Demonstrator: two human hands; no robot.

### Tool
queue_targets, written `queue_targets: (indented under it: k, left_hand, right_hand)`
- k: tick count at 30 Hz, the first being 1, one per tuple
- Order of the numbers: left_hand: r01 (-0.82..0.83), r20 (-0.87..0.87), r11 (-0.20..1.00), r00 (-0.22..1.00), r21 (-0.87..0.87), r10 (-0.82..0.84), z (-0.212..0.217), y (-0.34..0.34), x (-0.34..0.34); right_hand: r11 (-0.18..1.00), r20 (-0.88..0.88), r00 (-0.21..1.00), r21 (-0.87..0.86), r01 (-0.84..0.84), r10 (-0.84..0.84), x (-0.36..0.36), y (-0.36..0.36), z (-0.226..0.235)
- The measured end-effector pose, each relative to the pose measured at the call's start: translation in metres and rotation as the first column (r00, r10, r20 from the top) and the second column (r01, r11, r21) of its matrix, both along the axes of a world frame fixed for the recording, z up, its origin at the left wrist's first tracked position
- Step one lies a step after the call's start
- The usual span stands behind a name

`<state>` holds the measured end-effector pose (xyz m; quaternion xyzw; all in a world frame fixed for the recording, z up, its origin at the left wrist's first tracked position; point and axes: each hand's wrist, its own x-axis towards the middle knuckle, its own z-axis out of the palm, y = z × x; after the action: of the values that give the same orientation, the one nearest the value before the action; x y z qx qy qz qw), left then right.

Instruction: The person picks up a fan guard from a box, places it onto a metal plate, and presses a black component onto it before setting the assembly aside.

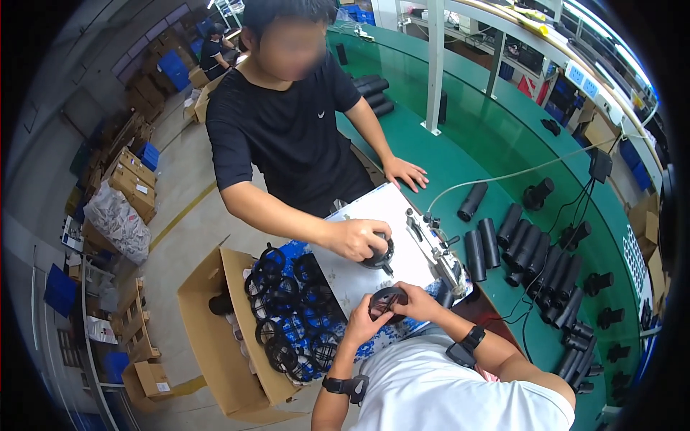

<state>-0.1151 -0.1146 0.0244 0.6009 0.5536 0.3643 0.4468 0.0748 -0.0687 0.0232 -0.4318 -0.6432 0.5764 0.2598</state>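
Both the left hand (361, 321) and the right hand (419, 302) have their fingers clasped around a round black grille (388, 300), held just in front of the white board (374, 237) on the green tabletop (460, 158). Across the board, a co-worker's hand (357, 238) grips a black round part (379, 255) resting on it. More black grilles (287, 316) fill the cardboard box (208, 330) left of the board, and black tubes (532, 251) lie to its right.
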Motion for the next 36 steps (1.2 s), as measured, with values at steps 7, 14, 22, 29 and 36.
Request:
queue_targets:
  k: [7, 14, 22, 29, 36]
  left_hand:
    - [0.033, 0.115, 0.995, 0.993, -0.096, -0.021, -0.012, 0.009, -0.002]
    - [0.024, 0.139, 0.997, 0.990, -0.077, -0.013, -0.013, 0.016, -0.007]
    - [-0.073, 0.089, 0.994, 0.993, -0.079, 0.080, -0.016, 0.004, 0.005]
    - [-0.132, 0.159, 0.979, 0.975, -0.152, 0.156, -0.028, 0.013, 0.009]
    - [-0.244, 0.096, 0.969, 0.966, 0.029, 0.240, -0.014, 0.014, 0.020]
  right_hand:
    - [0.998, 0.082, 0.997, -0.063, -0.002, 0.007, 0.000, 0.008, -0.003]
    - [0.995, -0.025, 0.999, -0.093, 0.030, -0.032, -0.006, 0.011, -0.016]
    - [0.999, 0.062, 0.997, 0.021, 0.033, -0.034, -0.004, -0.003, -0.006]
    - [0.990, 0.165, 0.981, 0.120, 0.080, -0.099, -0.009, -0.001, 0.001]
    - [0.974, 0.156, 0.975, 0.189, 0.126, -0.156, -0.012, 0.002, 0.008]
